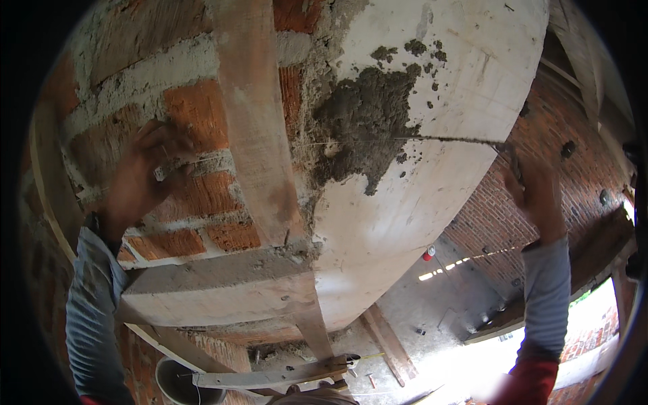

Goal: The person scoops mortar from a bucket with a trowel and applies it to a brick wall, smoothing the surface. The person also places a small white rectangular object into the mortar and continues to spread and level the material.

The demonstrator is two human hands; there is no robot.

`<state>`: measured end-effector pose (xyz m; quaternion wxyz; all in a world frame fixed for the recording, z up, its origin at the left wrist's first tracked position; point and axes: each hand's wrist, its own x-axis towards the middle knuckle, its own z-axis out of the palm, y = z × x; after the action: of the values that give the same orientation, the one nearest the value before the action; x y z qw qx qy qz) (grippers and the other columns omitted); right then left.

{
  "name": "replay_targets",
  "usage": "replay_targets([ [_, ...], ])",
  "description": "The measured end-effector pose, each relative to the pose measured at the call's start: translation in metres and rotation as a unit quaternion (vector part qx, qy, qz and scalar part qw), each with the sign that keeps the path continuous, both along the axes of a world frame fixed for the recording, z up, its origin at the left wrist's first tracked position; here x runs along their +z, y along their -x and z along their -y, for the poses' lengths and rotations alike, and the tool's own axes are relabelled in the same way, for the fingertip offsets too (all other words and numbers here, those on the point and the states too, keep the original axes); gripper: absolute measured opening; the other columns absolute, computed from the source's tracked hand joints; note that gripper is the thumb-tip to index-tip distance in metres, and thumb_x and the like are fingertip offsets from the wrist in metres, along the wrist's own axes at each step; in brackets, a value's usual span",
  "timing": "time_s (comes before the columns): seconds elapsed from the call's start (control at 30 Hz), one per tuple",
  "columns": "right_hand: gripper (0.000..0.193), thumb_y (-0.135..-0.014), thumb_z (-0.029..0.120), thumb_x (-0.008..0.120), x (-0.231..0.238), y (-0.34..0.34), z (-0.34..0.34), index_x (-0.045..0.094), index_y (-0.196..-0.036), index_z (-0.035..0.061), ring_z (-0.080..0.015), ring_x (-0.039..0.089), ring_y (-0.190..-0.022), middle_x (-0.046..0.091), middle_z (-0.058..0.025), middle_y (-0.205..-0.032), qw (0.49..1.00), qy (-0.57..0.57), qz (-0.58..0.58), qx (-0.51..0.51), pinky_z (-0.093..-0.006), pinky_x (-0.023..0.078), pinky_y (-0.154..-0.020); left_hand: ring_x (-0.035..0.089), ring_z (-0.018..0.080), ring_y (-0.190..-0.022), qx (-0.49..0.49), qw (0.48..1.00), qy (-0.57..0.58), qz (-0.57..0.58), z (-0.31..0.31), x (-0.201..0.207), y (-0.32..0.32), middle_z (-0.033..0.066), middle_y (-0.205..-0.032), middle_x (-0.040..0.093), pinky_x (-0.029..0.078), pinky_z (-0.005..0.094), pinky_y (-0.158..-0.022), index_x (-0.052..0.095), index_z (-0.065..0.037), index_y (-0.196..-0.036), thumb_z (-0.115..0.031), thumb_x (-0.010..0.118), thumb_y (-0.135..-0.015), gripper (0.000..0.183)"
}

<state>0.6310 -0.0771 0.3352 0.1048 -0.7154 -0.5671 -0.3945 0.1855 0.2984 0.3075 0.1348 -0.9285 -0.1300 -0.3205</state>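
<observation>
My left hand [145,172] is raised against a red brick wall [196,111] and pinches a small pale object at a mortar joint. A thin taut string [445,140] runs from the wall's corner, across a patch of wet grey mortar [364,118] on a pale plastered column [432,182], to my right hand [536,192]. My right hand is closed on the string's far end, out past the column. Both arms wear grey sleeves.
An upright wooden plank [260,142] stands against the wall corner, above a horizontal board [216,287]. Below are a bucket [179,385], loose planks [391,347] and a small red can [428,254] on the concrete floor. Another brick wall [560,128] stands at right.
</observation>
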Motion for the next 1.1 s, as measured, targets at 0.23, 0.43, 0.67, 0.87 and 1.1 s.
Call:
replay_targets([
  [0.23, 0.05, -0.103, 0.039, 0.058, 0.04, -0.026, -0.03, 0.064, -0.072, 0.0006, -0.0354, 0.056, -0.053, 0.052, -0.0154, -0.053, 0.994, 0.103, -0.004, -0.026, -0.046, 0.043, -0.057, 0.062, 0.0263, -0.114, 0.005, 1.0, -0.014, 0.008, -0.003, -0.002, 0.001, 0.0031, -0.111, 0.069, 0.053, 0.0439, -0.101, 0.071, -0.009, -0.094, -0.001, 0.079, -0.074, 0.023],
  [0.43, 0.057, -0.105, 0.043, 0.054, 0.052, -0.017, -0.06, 0.067, -0.068, 0.0007, -0.0358, 0.051, -0.046, 0.048, -0.0152, -0.049, 0.992, 0.109, -0.055, -0.009, -0.0448, 0.042, -0.055, 0.061, 0.0266, -0.118, -0.004, 1.0, -0.011, -0.006, -0.006, -0.002, 0.002, 0.0041, -0.115, 0.068, 0.051, 0.0439, -0.104, 0.07, -0.008, -0.095, 0.003, 0.079, -0.071, 0.028],
  [0.67, 0.053, -0.105, 0.043, 0.053, 0.054, -0.03, -0.089, 0.071, -0.073, 0.0049, -0.035, 0.053, -0.049, 0.051, -0.0157, -0.05, 0.993, 0.102, 0.058, 0.012, -0.0467, 0.044, -0.055, 0.062, 0.0259, -0.113, -0.004, 1.0, -0.005, 0.009, -0.004, -0.002, 0.001, 0.0036, -0.11, 0.069, 0.052, 0.0432, -0.101, 0.07, -0.008, -0.092, 0.001, 0.078, -0.07, 0.025],
  [0.87, 0.048, -0.104, 0.044, 0.052, 0.062, -0.046, -0.107, 0.077, -0.081, 0.0094, -0.0348, 0.059, -0.053, 0.055, -0.0155, -0.053, 0.979, 0.098, 0.18, -0.014, -0.0468, 0.047, -0.055, 0.062, 0.0277, -0.116, 0.005, 1.0, 0.007, -0.006, -0.003, -0.001, 0.002, 0.0052, -0.113, 0.069, 0.05, 0.0431, -0.103, 0.07, -0.007, -0.095, 0.004, 0.078, -0.069, 0.029],
  [1.1, 0.046, -0.104, 0.042, 0.052, 0.061, -0.037, -0.101, 0.076, -0.083, 0.01, -0.0338, 0.062, -0.054, 0.059, -0.0141, -0.055, 0.982, 0.109, 0.153, -0.029, -0.0469, 0.048, -0.055, 0.063, 0.0269, -0.115, 0.007, 1.0, -0.016, -0.005, -0.005, -0.002, 0.004, 0.0049, -0.112, 0.07, 0.051, 0.0433, -0.102, 0.07, -0.007, -0.093, 0.004, 0.078, -0.069, 0.028],
])
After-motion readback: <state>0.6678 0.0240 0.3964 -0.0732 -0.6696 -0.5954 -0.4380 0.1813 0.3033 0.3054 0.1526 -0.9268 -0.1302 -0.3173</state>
